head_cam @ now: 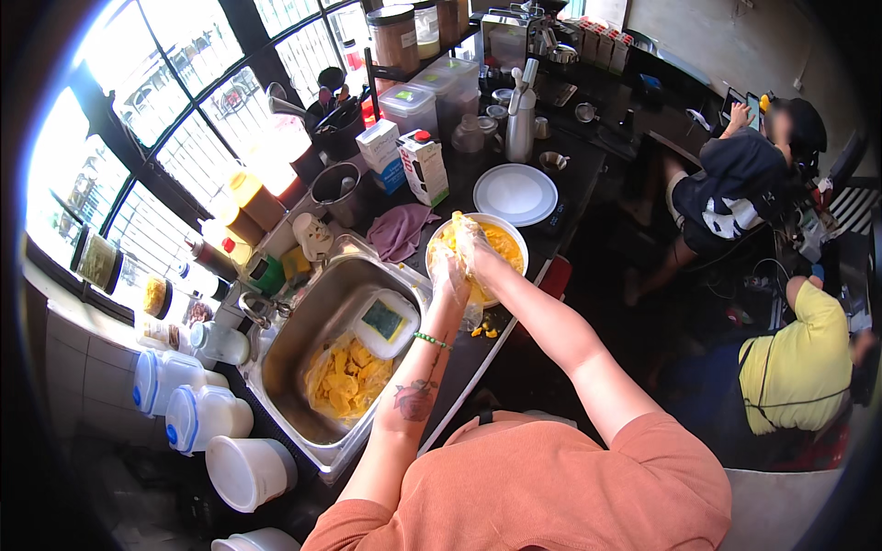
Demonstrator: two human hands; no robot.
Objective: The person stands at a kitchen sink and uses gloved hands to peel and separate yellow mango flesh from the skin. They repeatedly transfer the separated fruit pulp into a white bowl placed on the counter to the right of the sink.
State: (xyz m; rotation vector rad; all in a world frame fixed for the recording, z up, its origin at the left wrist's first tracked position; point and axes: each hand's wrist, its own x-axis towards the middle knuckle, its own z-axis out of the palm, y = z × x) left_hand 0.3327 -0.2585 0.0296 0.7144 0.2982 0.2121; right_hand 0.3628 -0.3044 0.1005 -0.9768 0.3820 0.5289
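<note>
Both of my hands wear clear plastic gloves and are together over a round white tub (521, 241) of yellow-orange pulp. My left hand (449, 265) is at the tub's left side, with yellow pulp about its fingers. Beside it, my right hand (474, 242) touches the same pulp; a piece sticks up above the fingertips. How the fingers close is hidden by glare and plastic. Loose yellow bits (485, 332) lie on the counter just below the tub. In the steel sink (284, 375), a clear bag holds yellow peels (346, 379), next to a white container with a green-and-yellow sponge (384, 321).
Behind the tub are a round white lid (515, 194), a purple cloth (400, 232), two cartons (422, 167) and a whipped-cream dispenser (521, 120). Bottles and jars line the window side. Two people (730, 180), (792, 358) are at the right, away from the counter.
</note>
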